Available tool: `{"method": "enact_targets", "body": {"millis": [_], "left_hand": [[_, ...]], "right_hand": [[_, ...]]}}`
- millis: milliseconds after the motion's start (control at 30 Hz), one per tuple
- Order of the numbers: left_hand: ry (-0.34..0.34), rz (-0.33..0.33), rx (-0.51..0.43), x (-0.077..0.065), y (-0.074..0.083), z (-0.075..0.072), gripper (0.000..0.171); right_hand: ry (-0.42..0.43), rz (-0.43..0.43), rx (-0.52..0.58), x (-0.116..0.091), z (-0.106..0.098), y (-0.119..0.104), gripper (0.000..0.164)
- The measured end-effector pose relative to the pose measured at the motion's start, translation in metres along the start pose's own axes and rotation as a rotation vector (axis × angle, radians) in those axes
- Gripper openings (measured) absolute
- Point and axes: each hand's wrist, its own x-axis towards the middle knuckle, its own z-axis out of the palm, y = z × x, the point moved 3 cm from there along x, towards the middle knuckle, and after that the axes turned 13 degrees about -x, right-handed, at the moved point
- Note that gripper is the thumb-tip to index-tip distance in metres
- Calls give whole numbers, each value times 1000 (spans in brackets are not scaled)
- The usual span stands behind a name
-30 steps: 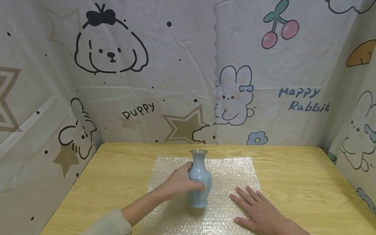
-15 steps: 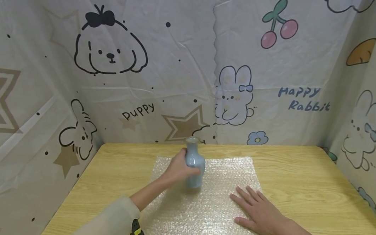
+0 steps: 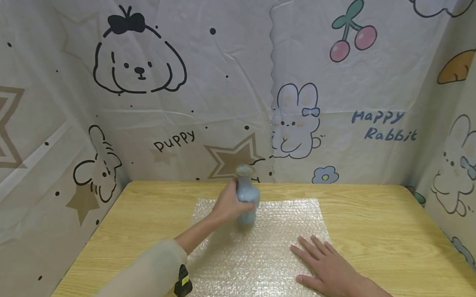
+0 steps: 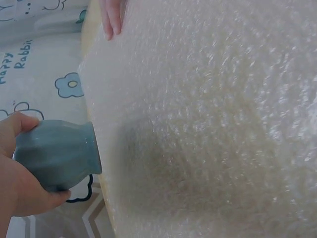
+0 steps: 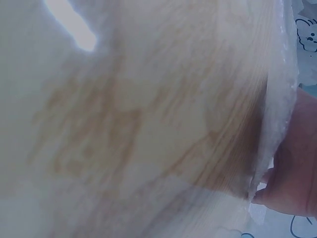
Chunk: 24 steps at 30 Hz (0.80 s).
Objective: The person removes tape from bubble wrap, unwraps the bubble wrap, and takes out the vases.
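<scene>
A glossy light-blue vase (image 3: 248,195) with a flared mouth stands near the far part of a bubble wrap sheet (image 3: 244,269) in the head view. My left hand (image 3: 226,205) grips the vase's body from the left, thumb on the near side. In the left wrist view, the vase's base (image 4: 91,148) faces the bubble wrap, with the left fingers and thumb around its body. My right hand (image 3: 326,265) rests spread on the sheet's right side. The right wrist view shows that hand (image 5: 297,163) at its right edge, beside the sheet's raised plastic.
The sheet lies on a yellow wood-grain table (image 3: 391,230). A printed cloth (image 3: 218,77) with cartoon animals hangs behind the table and along both sides. A black device with a yellow mark (image 3: 183,281) is at the left sleeve (image 3: 147,270).
My left hand has carried the vase away from me, toward the sheet's far edge, and the vase now looks smaller. The right hand has stayed in place.
</scene>
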Motion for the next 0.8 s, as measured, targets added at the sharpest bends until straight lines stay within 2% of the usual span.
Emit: {"method": "enact_targets", "body": {"millis": [167, 400, 600, 800], "left_hand": [[18, 21, -7, 11, -3, 1, 80], [19, 90, 22, 26, -4, 3, 87], [24, 101, 61, 32, -8, 7, 89], [43, 91, 52, 38, -10, 8, 87]], "right_hand": [[4, -4, 10, 0, 0, 0, 68], [1, -6, 26, 0, -1, -1, 67], [16, -17, 26, 0, -1, -1, 67], [9, -21, 31, 0, -2, -1, 67]]}}
